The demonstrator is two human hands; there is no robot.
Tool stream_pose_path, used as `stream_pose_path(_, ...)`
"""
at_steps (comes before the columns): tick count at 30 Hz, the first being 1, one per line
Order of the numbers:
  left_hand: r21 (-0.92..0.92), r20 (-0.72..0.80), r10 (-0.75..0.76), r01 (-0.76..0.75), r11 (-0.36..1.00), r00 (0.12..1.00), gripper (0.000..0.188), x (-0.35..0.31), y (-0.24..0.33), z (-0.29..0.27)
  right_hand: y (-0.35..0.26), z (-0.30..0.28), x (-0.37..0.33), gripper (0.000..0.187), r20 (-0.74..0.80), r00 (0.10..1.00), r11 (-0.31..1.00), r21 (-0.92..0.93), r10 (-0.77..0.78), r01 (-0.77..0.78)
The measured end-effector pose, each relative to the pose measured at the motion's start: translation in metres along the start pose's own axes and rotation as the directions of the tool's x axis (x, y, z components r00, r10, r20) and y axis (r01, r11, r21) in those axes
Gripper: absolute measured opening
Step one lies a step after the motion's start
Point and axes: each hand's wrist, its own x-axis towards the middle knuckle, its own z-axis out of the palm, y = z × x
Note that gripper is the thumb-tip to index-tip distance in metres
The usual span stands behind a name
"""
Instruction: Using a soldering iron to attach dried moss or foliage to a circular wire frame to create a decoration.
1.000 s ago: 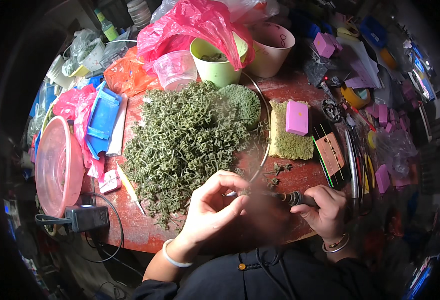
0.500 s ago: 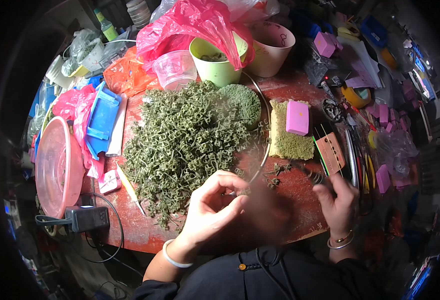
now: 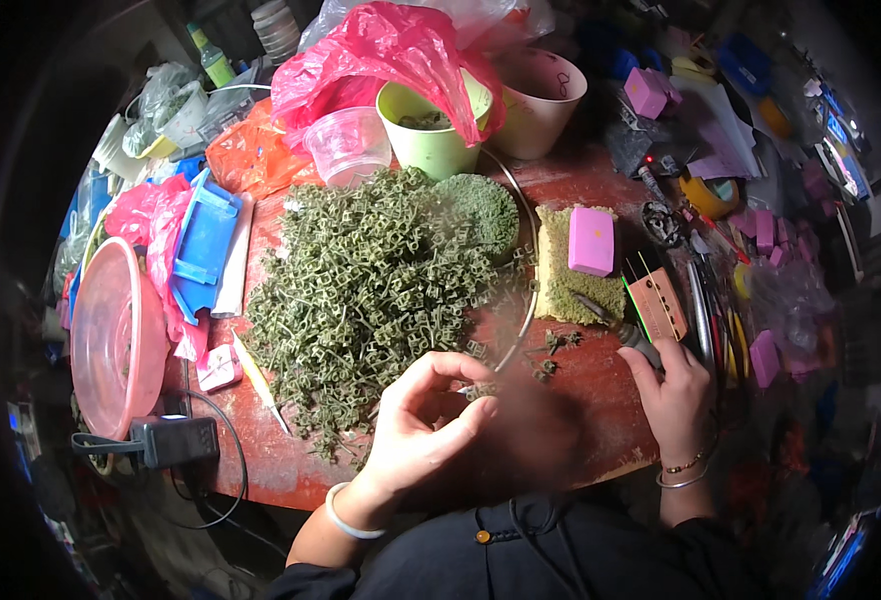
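Observation:
My left hand (image 3: 431, 410) is closed in a pinch at the near edge of a heap, with a small green piece (image 3: 479, 392) between thumb and fingertips. The heap (image 3: 371, 270) is made of many small green square-ended pieces on thin stems. On the right, my right hand (image 3: 673, 395) grips a pen-shaped tool (image 3: 633, 340) by its dark handle. Its slim tip lies at the near part of a yellow-green sponge-like block (image 3: 571, 290). A pink block (image 3: 592, 241) rests on that block. Beside my right hand stands an orange-faced block (image 3: 659, 303) with thin rods.
A round green textured pad (image 3: 481, 212) adjoins the heap. Behind stand a light green bucket (image 3: 431, 150), a pale bucket (image 3: 541, 115) and pink plastic bags. A pink basin (image 3: 111, 340), blue tray (image 3: 206, 235) and black power pack (image 3: 176, 438) lie left; hand tools (image 3: 703, 310) lie right.
My right hand has turned, and the tool's tip, blurred before, now shows at the sponge-like block. My left hand keeps its pinch almost in place.

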Motion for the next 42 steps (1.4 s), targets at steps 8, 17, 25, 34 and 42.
stream_pose_path(8, 0.069, 0.000, 0.007, -0.007, 0.998, 1.000, 0.026, -0.001, 0.000, 0.001, -0.022, -0.009, -0.001, 0.031, -0.004, 0.967, 0.951, 0.183, -0.253, 0.249)
stream_pose_path(17, 0.160, 0.026, 0.000, -0.004, 0.987, 1.000, 0.027, 0.001, 0.005, 0.001, -0.027, -0.008, -0.009, 0.036, 0.039, 0.961, 0.922, 0.296, -0.274, 0.251)
stream_pose_path(25, 0.110, -0.019, -0.037, 0.039, 0.993, 0.999, 0.032, 0.001, 0.007, 0.007, -0.025, -0.003, -0.011, 0.037, 0.028, 0.971, 0.921, 0.324, -0.236, 0.215)
stream_pose_path(34, 0.089, -0.004, 0.060, -0.060, 0.994, 0.998, 0.028, 0.003, 0.005, 0.003, -0.004, -0.009, 0.000, 0.030, -0.052, 0.996, 0.997, 0.010, -0.072, 0.072)
stream_pose_path(42, 0.156, 0.011, 0.067, -0.067, 0.986, 0.998, 0.026, 0.003, 0.000, 0.001, -0.002, -0.011, -0.004, 0.036, -0.048, 0.998, 0.994, 0.104, -0.027, 0.032)
